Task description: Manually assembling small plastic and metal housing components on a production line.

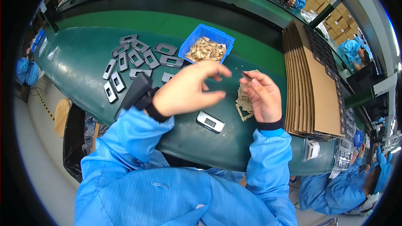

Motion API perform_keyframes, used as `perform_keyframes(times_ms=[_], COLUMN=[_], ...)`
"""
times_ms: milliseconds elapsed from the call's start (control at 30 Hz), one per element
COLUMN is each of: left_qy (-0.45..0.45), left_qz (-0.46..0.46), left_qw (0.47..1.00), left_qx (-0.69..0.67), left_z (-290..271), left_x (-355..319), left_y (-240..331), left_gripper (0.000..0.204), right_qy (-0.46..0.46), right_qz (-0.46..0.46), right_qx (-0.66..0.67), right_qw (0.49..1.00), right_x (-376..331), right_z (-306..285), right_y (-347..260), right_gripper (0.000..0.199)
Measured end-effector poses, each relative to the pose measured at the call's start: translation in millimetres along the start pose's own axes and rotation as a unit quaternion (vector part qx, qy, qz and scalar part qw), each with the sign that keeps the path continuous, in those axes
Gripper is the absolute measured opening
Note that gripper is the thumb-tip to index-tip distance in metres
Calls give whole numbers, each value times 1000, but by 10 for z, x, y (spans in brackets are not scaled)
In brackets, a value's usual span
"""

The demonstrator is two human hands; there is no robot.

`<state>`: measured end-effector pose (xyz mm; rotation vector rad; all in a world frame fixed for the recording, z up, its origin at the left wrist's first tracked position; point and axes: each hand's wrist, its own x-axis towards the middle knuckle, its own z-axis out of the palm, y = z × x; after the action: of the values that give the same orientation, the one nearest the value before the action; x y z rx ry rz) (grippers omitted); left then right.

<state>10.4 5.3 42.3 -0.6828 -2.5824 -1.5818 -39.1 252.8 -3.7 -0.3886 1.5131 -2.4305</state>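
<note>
My left hand (186, 90) hovers over the green table, its fingers apart and nothing visible between them, just in front of a blue bin (197, 33). To the right, my right hand (266, 99) pinches a small, thin dark piece (246, 75) between thumb and fingers; its exact kind is too small to make out. Beneath and beside that hand lies a pile of thin beige frames (243, 104), partly covered by it. A silver-and-black plastic casing (210, 121) with a rectangular window lies by itself on the table, nearest me. Small beige pieces (206, 50) fill the bin.
Several grey and silver casings (135, 58) are spread across the table (75, 54) at left. Upright cardboard sheets (310, 79) and black trays (331, 69) stand along the right. Beyond the bin runs a green belt (142, 20). Co-workers in blue (335, 192) sit at right and far back.
</note>
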Motion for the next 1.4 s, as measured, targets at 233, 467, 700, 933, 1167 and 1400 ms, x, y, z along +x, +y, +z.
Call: perform_keyframes(times_ms=[233, 467, 700, 933, 1167, 1400], left_qy=[-192, -191, -60, -7, -33, -14], left_qz=[163, 154, 38, 34, 31, 27], left_qw=[923, 896, 995, 989, 992, 993], left_qx=[291, 370, 65, 143, 116, 118], left_z=[395, 356, 223, 199, 184, 257], left_x=[-891, -1117, -1212, -1356, -1291, -1260], left_y=[-110, 238, -116, -239, -383, -367], left_gripper=[47, 40, 32, 45, 56, 63], right_qy=[52, 73, -15, -78, -79, -77], right_qz=[-133, -157, -148, -100, -150, -116], right_qx=[-92, -184, -402, -489, -522, -535], right_qw=[985, 967, 903, 863, 836, 833], right_x=[12, -175, -890, -1086, -1093, -1119], right_z=[65, 405, 628, 646, 736, 669], right_y=[30, -237, -325, 206, 459, 411], right_gripper=[33, 39, 40, 35, 34, 36])
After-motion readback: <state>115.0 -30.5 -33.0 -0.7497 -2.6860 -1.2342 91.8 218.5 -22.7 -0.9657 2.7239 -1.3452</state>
